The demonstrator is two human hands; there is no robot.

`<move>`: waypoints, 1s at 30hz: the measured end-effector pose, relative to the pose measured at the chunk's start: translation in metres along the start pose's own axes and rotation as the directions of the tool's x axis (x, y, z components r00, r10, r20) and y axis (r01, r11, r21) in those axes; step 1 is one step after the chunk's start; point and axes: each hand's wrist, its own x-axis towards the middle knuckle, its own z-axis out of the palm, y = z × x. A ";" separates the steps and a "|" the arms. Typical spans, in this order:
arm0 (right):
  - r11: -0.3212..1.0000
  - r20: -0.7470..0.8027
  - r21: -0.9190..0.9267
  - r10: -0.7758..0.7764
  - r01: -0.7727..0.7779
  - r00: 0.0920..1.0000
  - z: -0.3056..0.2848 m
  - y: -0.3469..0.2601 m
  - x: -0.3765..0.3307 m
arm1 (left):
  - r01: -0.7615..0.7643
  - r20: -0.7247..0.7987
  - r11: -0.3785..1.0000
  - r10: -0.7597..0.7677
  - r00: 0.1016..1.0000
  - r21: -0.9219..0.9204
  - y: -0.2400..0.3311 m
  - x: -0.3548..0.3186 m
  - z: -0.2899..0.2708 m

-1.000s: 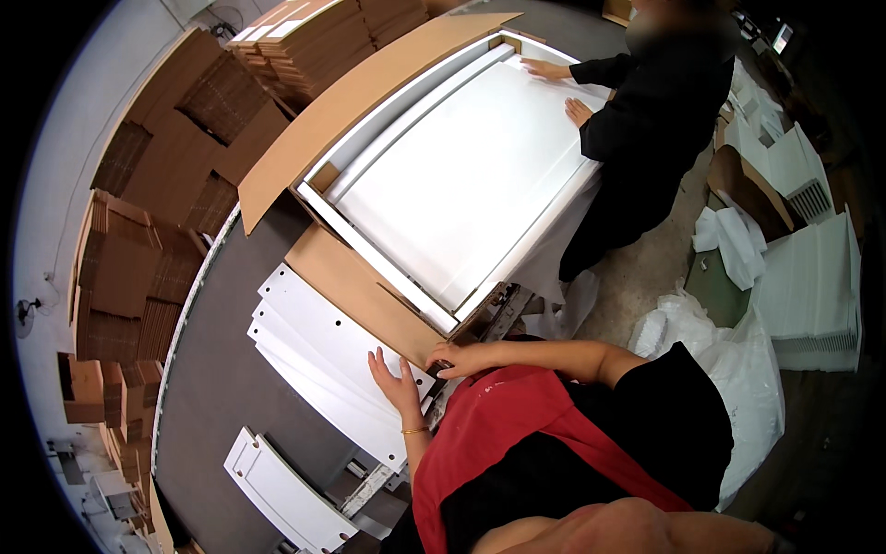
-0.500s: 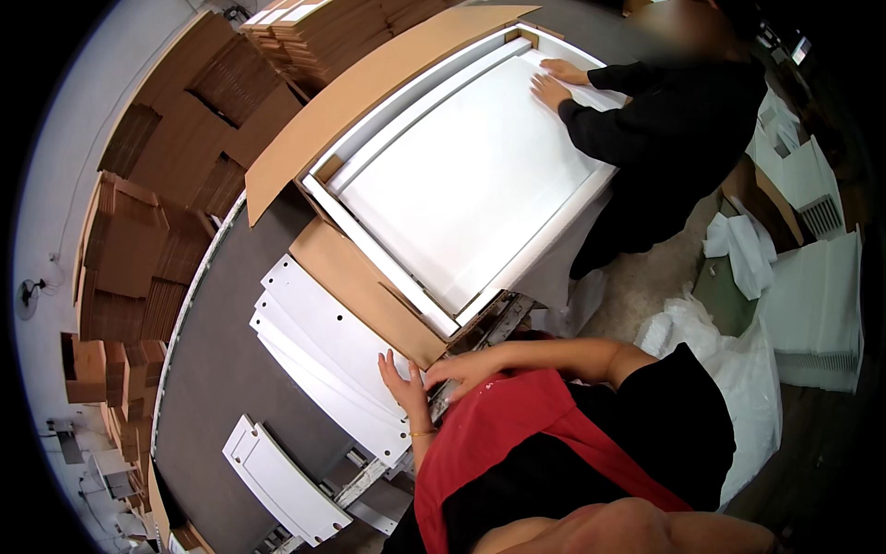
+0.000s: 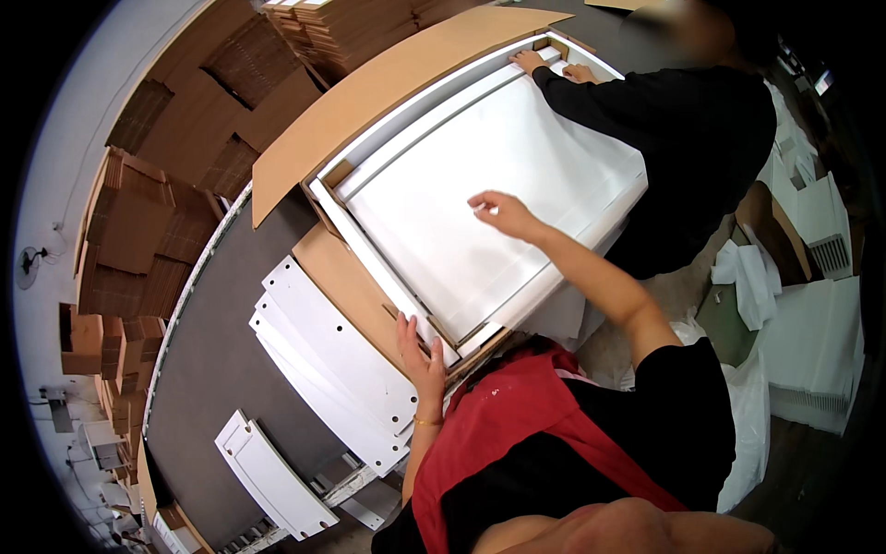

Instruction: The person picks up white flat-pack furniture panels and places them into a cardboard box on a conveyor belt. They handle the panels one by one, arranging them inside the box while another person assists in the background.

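A cardboard carton (image 3: 325,251) with a folded-out flap holds white panels and frame strips, the uppermost a wide white panel (image 3: 434,198). My left hand (image 3: 422,358) is open, its fingers stretched along the carton's near left corner, beside the white edge strip. Above the wide panel, my right hand (image 3: 510,217) has its fingers curled toward the thumb. A small whitish spot shows between them; what it is, I cannot make out. At the carton's far end a co-worker's hands (image 3: 530,62) rest on the frame's far edge.
Left of the carton, white panels with drilled holes (image 3: 323,346) lie overlapped on the dark conveyor (image 3: 208,369). A narrower white panel (image 3: 272,475) lies nearer. Cardboard stacks (image 3: 129,231) stand along the left. On the right are plastic wrapping and white sheets (image 3: 803,332).
My right hand has moved from beside my left out over the white panel. My left hand has shifted onto the carton's corner. The co-worker's hands have moved to the far frame edge.
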 end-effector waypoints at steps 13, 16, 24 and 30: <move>0.853 0.185 -0.399 -0.284 0.336 0.941 0.004 -0.023 -0.007 | -0.030 0.159 0.990 0.008 0.987 0.136 -0.021 -0.003 0.006; 0.829 0.205 -0.437 -0.285 0.348 0.936 0.004 -0.022 -0.007 | -0.051 0.184 0.991 0.027 0.983 0.126 -0.023 0.000 0.005; 0.824 0.261 -0.438 -0.266 0.359 0.928 0.014 -0.008 -0.012 | -0.060 0.173 0.989 0.036 0.984 0.132 -0.032 -0.006 0.004; 0.847 0.204 -0.378 -0.317 0.373 0.926 0.014 -0.025 -0.027 | -0.089 0.139 0.996 0.085 0.987 0.019 -0.028 -0.006 -0.013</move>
